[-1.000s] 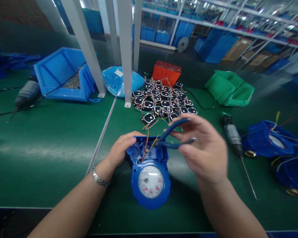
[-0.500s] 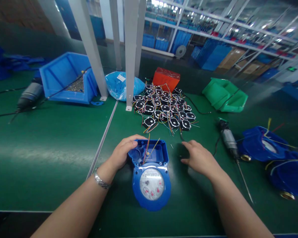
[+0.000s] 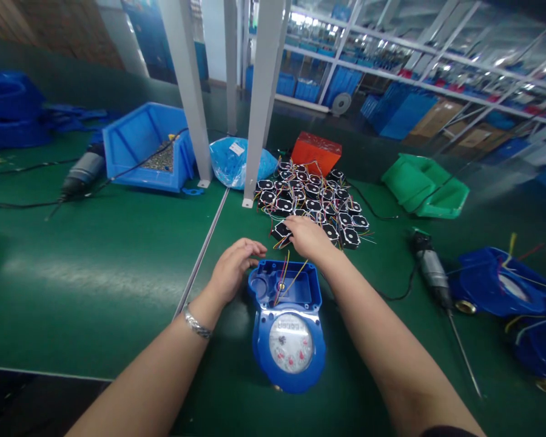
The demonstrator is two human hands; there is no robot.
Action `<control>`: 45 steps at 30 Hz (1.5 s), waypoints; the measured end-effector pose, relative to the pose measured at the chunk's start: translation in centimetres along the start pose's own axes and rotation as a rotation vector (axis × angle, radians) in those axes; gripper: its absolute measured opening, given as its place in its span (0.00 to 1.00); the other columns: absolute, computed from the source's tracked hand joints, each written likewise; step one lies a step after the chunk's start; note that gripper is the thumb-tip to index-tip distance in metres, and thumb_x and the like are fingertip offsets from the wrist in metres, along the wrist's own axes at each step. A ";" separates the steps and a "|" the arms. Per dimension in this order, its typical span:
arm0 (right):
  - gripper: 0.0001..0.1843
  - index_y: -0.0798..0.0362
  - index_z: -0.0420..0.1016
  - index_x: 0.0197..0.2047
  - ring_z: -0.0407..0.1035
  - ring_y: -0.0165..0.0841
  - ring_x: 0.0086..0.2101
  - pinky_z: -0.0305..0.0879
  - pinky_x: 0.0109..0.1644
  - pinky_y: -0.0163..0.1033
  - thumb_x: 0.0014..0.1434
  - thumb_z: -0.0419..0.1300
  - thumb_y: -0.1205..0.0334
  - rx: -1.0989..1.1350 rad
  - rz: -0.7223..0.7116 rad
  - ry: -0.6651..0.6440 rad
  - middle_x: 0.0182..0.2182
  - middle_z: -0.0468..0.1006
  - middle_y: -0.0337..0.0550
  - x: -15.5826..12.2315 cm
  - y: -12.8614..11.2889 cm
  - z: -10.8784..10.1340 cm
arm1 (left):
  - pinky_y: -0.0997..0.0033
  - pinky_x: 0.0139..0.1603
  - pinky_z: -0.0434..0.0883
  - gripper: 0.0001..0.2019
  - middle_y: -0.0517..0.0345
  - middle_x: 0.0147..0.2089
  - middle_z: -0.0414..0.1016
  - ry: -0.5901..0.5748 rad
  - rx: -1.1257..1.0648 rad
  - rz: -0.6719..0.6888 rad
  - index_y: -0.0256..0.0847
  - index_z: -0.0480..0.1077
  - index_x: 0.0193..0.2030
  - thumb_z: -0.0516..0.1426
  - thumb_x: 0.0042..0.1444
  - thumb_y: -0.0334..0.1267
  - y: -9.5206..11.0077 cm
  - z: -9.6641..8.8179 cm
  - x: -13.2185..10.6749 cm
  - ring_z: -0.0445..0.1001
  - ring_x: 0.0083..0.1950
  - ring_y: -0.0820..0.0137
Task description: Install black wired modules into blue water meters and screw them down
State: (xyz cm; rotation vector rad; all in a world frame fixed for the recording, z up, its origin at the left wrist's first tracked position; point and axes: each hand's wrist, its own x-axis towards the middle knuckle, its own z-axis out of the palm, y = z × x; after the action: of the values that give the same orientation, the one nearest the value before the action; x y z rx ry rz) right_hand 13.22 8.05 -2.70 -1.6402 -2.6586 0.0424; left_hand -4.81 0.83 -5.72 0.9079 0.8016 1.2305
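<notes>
In front of me on the green bench lies a blue water meter [image 3: 289, 328] with a round white dial and an uncovered box-shaped compartment, from which red and yellow wires stick up. My left hand [image 3: 233, 267] is at the compartment's left upper corner, fingers loosely spread and holding nothing. Beyond the meter, my right hand [image 3: 310, 238] has its fingers on a black wired module [image 3: 281, 230] at the near left of a cluster of similar modules [image 3: 315, 206]. The hand itself hides part of that module, and its thumb is hard to see.
A blue bin of small metal parts [image 3: 141, 173] and a power screwdriver [image 3: 82, 176] are at left. Behind the modules sits an orange box [image 3: 316, 153]. To the right are a green bin [image 3: 421, 185], another screwdriver [image 3: 434, 273] and more blue meters [image 3: 500, 282]. Grey posts [image 3: 257, 109] rise at the back.
My right hand has moved left and forward from the bench beside the meter to the near-left module. My left hand has come off the meter's corner, its fingers lifting. The view has shifted slightly.
</notes>
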 end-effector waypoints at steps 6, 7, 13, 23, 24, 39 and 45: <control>0.16 0.61 0.68 0.41 0.62 0.42 0.44 0.63 0.46 0.46 0.50 0.60 0.60 -0.044 0.056 -0.011 0.41 0.69 0.53 -0.5 -1.1 -0.2 | 0.70 0.42 0.64 0.11 0.55 0.40 0.70 0.143 0.173 -0.011 0.36 0.66 0.36 0.57 0.43 0.35 -0.4 0.0 0.7 0.67 0.40 0.71; 0.16 0.61 0.68 0.38 0.63 0.42 0.43 0.63 0.45 0.45 0.49 0.61 0.58 -0.042 0.057 -0.022 0.39 0.69 0.53 -0.7 -1.4 -0.4 | 0.69 0.45 0.63 0.13 0.54 0.41 0.71 0.145 0.188 -0.011 0.35 0.66 0.37 0.58 0.42 0.34 -0.6 0.0 0.8 0.67 0.42 0.70; 0.13 0.56 0.67 0.37 0.66 0.37 0.38 0.62 0.36 0.37 0.47 0.60 0.61 0.042 0.026 -0.087 0.35 0.72 0.45 -0.5 -2.0 -0.7 | 0.62 0.50 0.63 0.27 0.46 0.54 0.63 0.218 0.218 0.003 0.37 0.61 0.48 0.61 0.37 0.33 -1.7 -0.5 1.6 0.64 0.52 0.64; 0.13 0.54 0.70 0.39 0.65 0.29 0.35 0.57 0.37 0.32 0.47 0.58 0.65 0.250 0.017 0.100 0.36 0.73 0.39 -0.8 -2.3 -3.6 | 0.66 0.47 0.65 0.23 0.56 0.34 0.72 0.184 0.116 0.134 0.35 0.63 0.43 0.62 0.39 0.36 -0.5 -0.1 2.2 0.71 0.38 0.71; 0.13 0.54 0.70 0.39 0.65 0.28 0.35 0.57 0.38 0.32 0.48 0.59 0.64 0.267 0.017 0.128 0.36 0.73 0.39 -1.0 -2.6 -4.3 | 0.67 0.48 0.64 0.21 0.56 0.35 0.72 0.191 0.091 0.170 0.36 0.64 0.43 0.61 0.40 0.36 0.1 -0.1 2.1 0.71 0.39 0.72; 0.10 0.55 0.73 0.35 0.66 0.31 0.37 0.61 0.43 0.37 0.45 0.61 0.67 0.326 -0.185 0.492 0.35 0.73 0.40 -7.0 -4.7 -11.7 | 0.74 0.32 0.63 0.05 0.62 0.27 0.68 0.192 0.343 0.401 0.37 0.66 0.30 0.57 0.48 0.36 8.3 5.1 -1.6 0.67 0.28 0.75; 0.11 0.53 0.73 0.36 0.67 0.34 0.39 0.63 0.45 0.43 0.46 0.61 0.65 0.266 -0.114 0.546 0.37 0.73 0.41 -10.3 -3.4 -12.7 | 0.72 0.26 0.53 0.16 0.65 0.18 0.55 0.171 1.152 0.272 0.41 0.67 0.27 0.63 0.38 0.50 8.5 6.5 -4.1 0.56 0.20 0.72</control>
State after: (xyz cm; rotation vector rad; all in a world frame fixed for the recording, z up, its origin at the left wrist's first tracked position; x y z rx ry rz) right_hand 15.21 -2.49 10.11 -1.2033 -2.2124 -0.0460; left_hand -3.31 -3.34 4.79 1.8895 1.6199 1.0264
